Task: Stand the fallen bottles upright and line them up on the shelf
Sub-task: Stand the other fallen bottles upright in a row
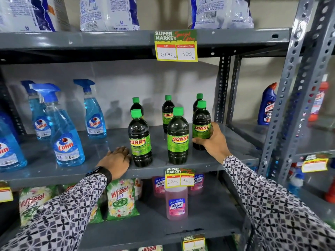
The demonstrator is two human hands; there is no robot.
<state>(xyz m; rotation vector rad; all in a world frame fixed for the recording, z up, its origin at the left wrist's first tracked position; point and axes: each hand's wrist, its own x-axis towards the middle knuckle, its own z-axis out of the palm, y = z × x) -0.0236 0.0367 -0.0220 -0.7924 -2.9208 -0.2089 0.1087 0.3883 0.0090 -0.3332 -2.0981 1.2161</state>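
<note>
Several dark Sunny bottles with green caps stand upright in two rows on the grey middle shelf (pixel 213 160). The front row holds a left bottle (pixel 140 140), a middle bottle (pixel 178 138) and a right bottle (pixel 201 125). Three more stand behind, at the back left (pixel 136 105), back middle (pixel 167 113) and back right (pixel 199 98). My right hand (pixel 213 142) wraps around the lower part of the front right bottle. My left hand (pixel 116 160) lies flat on the shelf, fingers just left of the front left bottle, holding nothing.
Blue Colin spray bottles (pixel 67 134) fill the shelf's left side. A price tag (pixel 179 177) hangs from the shelf's front edge. Pink Lizol bottles (pixel 176 203) and Wheel packets (pixel 121 198) sit on the shelf below. A grey upright post (pixel 290 98) stands at the right.
</note>
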